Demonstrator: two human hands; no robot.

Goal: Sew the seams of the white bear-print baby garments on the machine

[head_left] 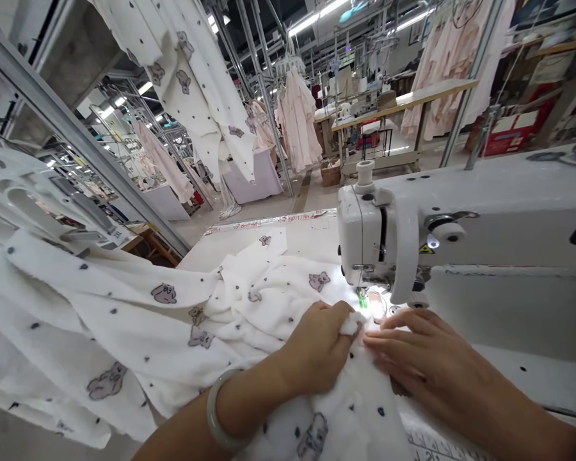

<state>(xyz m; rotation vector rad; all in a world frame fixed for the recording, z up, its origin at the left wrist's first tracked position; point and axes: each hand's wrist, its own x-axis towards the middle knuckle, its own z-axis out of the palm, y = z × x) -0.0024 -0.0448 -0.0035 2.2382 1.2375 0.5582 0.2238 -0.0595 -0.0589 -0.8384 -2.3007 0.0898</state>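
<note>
A white fleece garment (139, 320) printed with grey bears and dots lies bunched across the sewing table. My left hand (317, 349) is closed, pinching a fold of this fabric just in front of the needle area (365, 298). A pale bangle (221, 410) circles that wrist. My right hand (417, 358) lies flat on the fabric to the right of the needle, fingers stretched out and pointing left. The white sewing machine (461, 224) stands directly behind both hands, its head above the fabric.
Matching printed garments (196, 83) hang overhead at the left, pink ones (300, 121) further back. A metal frame post (77, 137) runs diagonally at the left. Other sewing tables (403, 102) stand across the aisle. A ruler strip (432, 448) marks the table's near edge.
</note>
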